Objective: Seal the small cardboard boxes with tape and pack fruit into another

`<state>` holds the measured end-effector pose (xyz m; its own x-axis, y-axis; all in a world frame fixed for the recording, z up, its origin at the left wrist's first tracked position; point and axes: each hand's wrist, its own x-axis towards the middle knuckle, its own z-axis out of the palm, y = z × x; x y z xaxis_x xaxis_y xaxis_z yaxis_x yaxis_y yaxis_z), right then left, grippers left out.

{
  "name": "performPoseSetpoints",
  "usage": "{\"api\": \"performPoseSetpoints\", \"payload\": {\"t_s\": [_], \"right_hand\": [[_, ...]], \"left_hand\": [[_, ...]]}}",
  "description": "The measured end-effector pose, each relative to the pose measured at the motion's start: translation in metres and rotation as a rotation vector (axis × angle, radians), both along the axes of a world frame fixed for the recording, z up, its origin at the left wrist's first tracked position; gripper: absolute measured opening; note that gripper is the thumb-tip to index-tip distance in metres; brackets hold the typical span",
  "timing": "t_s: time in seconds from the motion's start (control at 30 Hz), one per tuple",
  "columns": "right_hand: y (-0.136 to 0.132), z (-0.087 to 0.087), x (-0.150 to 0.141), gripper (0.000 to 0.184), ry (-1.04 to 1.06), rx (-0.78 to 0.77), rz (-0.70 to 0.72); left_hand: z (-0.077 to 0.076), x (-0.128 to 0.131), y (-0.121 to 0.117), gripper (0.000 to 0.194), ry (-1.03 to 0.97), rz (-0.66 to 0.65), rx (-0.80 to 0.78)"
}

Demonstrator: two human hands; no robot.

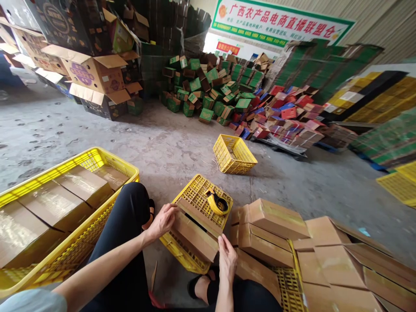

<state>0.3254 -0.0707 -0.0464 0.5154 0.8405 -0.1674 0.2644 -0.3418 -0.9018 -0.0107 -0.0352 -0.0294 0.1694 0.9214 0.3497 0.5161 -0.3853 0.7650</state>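
Note:
A brown cardboard box (194, 238) lies between my hands, with a dark gap along the middle of its top where two flaps do not meet. My left hand (165, 220) is closed on its left end, fingertips at the top edge. At the opposite end my right hand (228, 258) pinches the corner between thumb and fingers. Under the box is a yellow plastic crate (197, 187) with a lattice surface facing up. A yellow and black tape dispenser (212, 203) rests on that crate, just beyond the box and touched by neither hand.
To my left, a large yellow crate (131, 173) holds several taped boxes (76, 186). Stacked cartons (276, 219) stand close on my right beside another yellow crate (287, 281). A smaller yellow crate (235, 167) sits ahead on the concrete floor. Green boxes (206, 115) are heaped farther back.

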Motion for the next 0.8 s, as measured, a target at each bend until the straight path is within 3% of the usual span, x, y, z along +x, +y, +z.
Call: {"api": "performPoseSetpoints", "payload": {"t_s": [0.1, 0.2, 0.47, 0.67, 0.8], "right_hand": [[0.001, 0.0, 0.001, 0.087, -0.052, -0.001, -0.003], [0.003, 0.0, 0.002, 0.087, -0.031, -0.001, -0.012], [0.005, -0.003, 0.0, 0.07, 0.036, 0.12, -0.041], [0.009, -0.008, 0.003, 0.069, 0.07, 0.089, -0.005], [0.007, -0.006, 0.005, 0.071, 0.017, 0.058, 0.01]], "left_hand": [[-0.001, -0.006, 0.014, 0.03, -0.169, 0.176, -0.173], [-0.005, -0.01, 0.027, 0.03, -0.242, 0.252, -0.312], [-0.003, -0.007, 0.034, 0.029, -0.247, 0.208, -0.482], [0.009, -0.008, 0.042, 0.034, -0.221, 0.171, -0.548], [0.009, -0.01, 0.047, 0.034, -0.193, 0.16, -0.552]]}}
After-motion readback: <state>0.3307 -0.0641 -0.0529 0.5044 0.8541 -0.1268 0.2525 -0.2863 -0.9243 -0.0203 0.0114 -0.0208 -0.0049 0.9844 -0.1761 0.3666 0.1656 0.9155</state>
